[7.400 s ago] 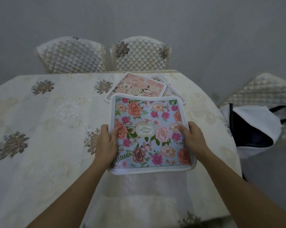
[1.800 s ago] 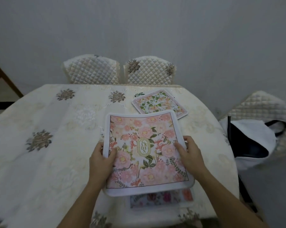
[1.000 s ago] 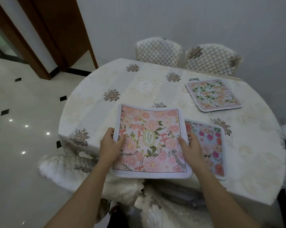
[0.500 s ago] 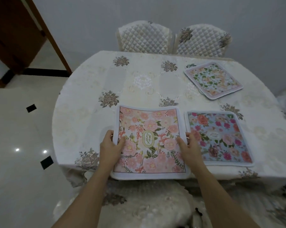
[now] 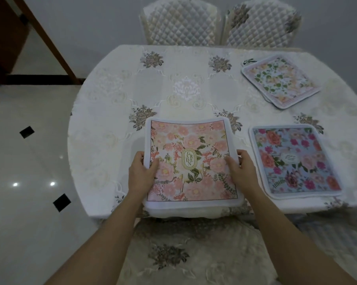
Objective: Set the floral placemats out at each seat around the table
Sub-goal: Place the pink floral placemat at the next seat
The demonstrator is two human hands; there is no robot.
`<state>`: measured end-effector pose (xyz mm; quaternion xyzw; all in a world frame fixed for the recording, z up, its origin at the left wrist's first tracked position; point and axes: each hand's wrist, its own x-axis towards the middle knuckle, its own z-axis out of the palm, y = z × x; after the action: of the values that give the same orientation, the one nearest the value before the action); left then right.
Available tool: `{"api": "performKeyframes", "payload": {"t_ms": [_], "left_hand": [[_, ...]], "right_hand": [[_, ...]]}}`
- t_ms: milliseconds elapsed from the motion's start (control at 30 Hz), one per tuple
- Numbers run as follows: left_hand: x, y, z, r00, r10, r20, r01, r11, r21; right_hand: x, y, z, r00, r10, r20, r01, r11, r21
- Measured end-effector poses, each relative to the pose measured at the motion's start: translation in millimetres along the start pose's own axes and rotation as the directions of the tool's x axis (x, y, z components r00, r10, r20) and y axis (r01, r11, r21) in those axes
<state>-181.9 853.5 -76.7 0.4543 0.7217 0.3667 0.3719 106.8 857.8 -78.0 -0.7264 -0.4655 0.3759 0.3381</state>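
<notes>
A pink floral placemat point(image 5: 189, 145) with a gold oval label lies at the near edge of the table point(image 5: 116, 128), its far edge slightly curled up. My left hand point(image 5: 141, 171) grips its left side and my right hand point(image 5: 240, 168) grips its right side, thumbs on top. To its right a blue floral placemat point(image 5: 292, 159) lies flat on the cloth. At the far right sits a small stack of pale green-leaf placemats point(image 5: 278, 82).
Two quilted cream chairs point(image 5: 179, 20) point(image 5: 261, 21) stand at the far side. A cushioned chair seat point(image 5: 190, 254) sits just below me at the near edge. Glossy tiled floor point(image 5: 27, 182) and a brown door frame point(image 5: 48, 40) lie to the left.
I have carried the pink placemat left along the table and lowered it beside the blue one; over the last half second it settled at the near edge with both hands still on it.
</notes>
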Motion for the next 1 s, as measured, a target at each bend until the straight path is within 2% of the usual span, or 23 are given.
{"api": "performKeyframes", "payload": {"t_ms": [533, 633, 800, 1000], "left_hand": [[35.8, -24.0, 21.8, 0.996, -0.088, 0.018, 0.086, 0.993, 0.086], [44.5, -23.6, 24.8, 0.995, -0.086, 0.043, 0.079, 0.986, 0.15], [53.0, -29.6, 19.9, 0.987, -0.126, 0.097, 0.095, 0.956, 0.278], [50.2, -33.7, 18.5, 0.985, -0.145, 0.095, 0.105, 0.935, 0.339]], "right_hand": [[43.0, 25.0, 29.3, 0.996, 0.069, 0.061, -0.066, 0.996, -0.053], [49.5, 27.7, 30.6, 0.996, 0.071, 0.063, -0.067, 0.996, -0.05], [51.6, 38.0, 28.6, 0.992, 0.089, 0.086, -0.076, 0.987, -0.144], [44.0, 37.4, 29.4, 0.993, 0.105, 0.046, -0.096, 0.979, -0.178]]}}
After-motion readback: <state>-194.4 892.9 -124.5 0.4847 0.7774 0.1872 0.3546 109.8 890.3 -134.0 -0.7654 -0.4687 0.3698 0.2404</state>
